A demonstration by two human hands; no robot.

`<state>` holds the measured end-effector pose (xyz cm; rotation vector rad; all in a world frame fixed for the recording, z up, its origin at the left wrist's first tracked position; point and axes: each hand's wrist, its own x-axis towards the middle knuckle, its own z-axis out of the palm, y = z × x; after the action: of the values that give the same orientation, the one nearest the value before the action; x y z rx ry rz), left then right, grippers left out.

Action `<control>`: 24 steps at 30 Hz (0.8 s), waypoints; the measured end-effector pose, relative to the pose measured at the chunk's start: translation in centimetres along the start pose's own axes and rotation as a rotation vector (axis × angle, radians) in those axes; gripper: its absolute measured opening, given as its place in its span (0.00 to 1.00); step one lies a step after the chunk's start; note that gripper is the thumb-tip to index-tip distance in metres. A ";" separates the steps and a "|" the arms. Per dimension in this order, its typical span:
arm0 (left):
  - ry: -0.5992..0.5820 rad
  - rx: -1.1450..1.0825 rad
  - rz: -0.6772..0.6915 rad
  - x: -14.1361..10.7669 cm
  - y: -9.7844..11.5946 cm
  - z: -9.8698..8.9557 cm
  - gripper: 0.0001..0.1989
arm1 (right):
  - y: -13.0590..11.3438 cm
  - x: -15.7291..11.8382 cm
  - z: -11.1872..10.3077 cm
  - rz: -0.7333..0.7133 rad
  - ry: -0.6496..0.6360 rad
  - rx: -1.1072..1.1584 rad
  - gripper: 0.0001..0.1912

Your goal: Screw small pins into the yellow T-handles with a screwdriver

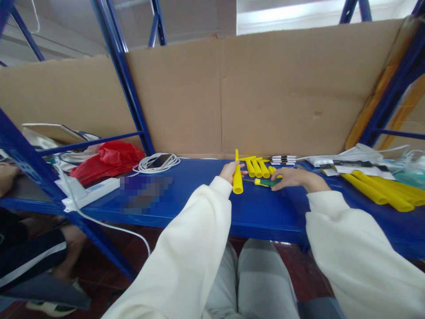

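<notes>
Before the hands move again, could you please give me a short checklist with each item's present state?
1. Left hand has hold of a yellow tube: ok.
2. Right hand is at the green-and-yellow tool: ok.
3. Right hand's grip on that tool is firm: cannot tell.
4. Tool's thin tip is apart from the held tube: cannot tell.
5. Coiled white cable lies well away from both hands: ok.
6. Larger yellow tubes rest right of the right hand: ok.

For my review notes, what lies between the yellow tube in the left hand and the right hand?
In the head view, a green-and-yellow screwdriver, its handle by the right hand; whether that hand grips it is unclear.
</notes>
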<state>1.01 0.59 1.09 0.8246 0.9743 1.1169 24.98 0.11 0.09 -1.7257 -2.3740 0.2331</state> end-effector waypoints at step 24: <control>-0.152 0.059 -0.158 1.2 -0.6 -2.1 0.08 | -0.9 1.5 1.2 0.091 0.654 0.814 0.26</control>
<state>-0.59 1.76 -0.47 0.8522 0.9319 0.8805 23.37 1.22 -0.71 -1.2408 -1.4341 0.4768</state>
